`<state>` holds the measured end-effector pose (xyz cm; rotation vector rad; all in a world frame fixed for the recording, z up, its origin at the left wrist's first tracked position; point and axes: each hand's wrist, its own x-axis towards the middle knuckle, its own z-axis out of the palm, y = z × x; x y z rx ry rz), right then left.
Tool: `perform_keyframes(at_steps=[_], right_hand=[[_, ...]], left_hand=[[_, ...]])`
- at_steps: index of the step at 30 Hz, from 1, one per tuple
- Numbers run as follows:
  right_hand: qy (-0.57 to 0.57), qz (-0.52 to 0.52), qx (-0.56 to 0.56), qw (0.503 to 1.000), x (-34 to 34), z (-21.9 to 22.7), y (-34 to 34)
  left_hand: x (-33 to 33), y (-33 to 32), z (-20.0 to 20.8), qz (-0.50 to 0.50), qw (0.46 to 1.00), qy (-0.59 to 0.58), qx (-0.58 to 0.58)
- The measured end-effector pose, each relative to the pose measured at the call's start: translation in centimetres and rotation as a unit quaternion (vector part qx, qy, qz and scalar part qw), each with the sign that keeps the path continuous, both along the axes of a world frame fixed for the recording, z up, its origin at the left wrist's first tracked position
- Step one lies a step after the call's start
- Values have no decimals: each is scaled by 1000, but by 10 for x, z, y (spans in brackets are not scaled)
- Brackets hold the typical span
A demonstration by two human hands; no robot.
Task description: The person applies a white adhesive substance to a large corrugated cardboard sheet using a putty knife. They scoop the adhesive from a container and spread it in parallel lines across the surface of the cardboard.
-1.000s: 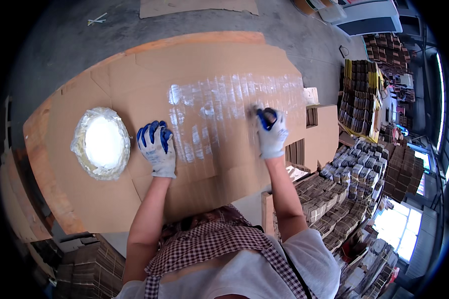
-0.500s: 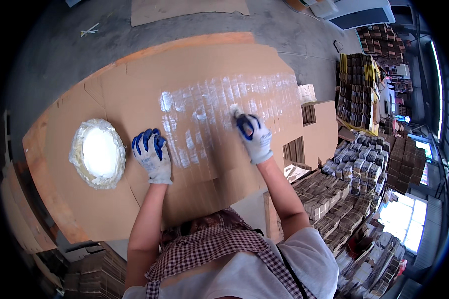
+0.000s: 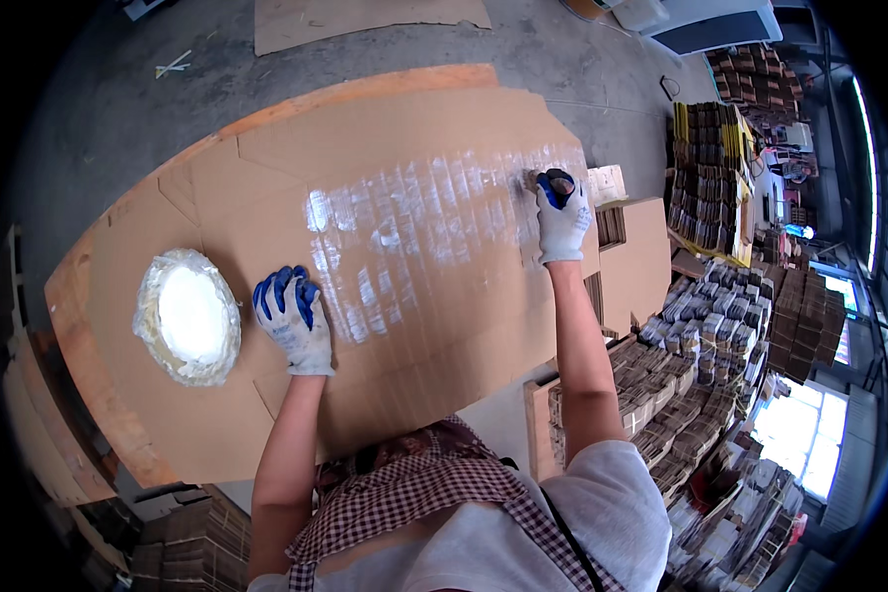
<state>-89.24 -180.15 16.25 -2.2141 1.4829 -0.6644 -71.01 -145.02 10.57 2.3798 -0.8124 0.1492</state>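
Note:
A large brown cardboard sheet [image 3: 434, 335] lies before me, its middle covered with streaks of wet white paste [image 3: 405, 217]. Near the far right end of the streaks, my right hand [image 3: 562, 222], in a white glove with blue fingers, is closed around a small dark brush-like tool [image 3: 557, 183]; its working end is mostly hidden. My left hand [image 3: 294, 321], gloved alike, rests on the sheet left of the paste with its fingers apart and nothing in them. To its left sits a round bowl [image 3: 187, 316] with a crusted, plastic-lined rim and bright white contents.
A wooden board [image 3: 74, 335] shows under the cardboard's left and far edges. Cut cardboard pieces [image 3: 631, 257] with openings lie at the right end. Stacked, tied cardboard bundles [image 3: 705, 321] stand farther right. Another flat cardboard sheet [image 3: 365, 25] lies on the floor beyond.
My right hand has moved right and away from me with the tool, from the middle of the paste to its right end. My left hand stays nearly in place on the sheet.

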Motion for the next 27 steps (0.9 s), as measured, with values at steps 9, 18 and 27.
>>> perform_keyframes(at_steps=[9,18,27], right_hand=[[30,45,-20,998,19,10,15],[104,94,-60,988,14,10,26],[68,112,-2,991,-46,-9,111]], left_hand=[[0,-1,4,6,1000,12,3],[-1,-3,9,4,1000,25,-6],[-2,-4,6,0,1000,18,-13]])
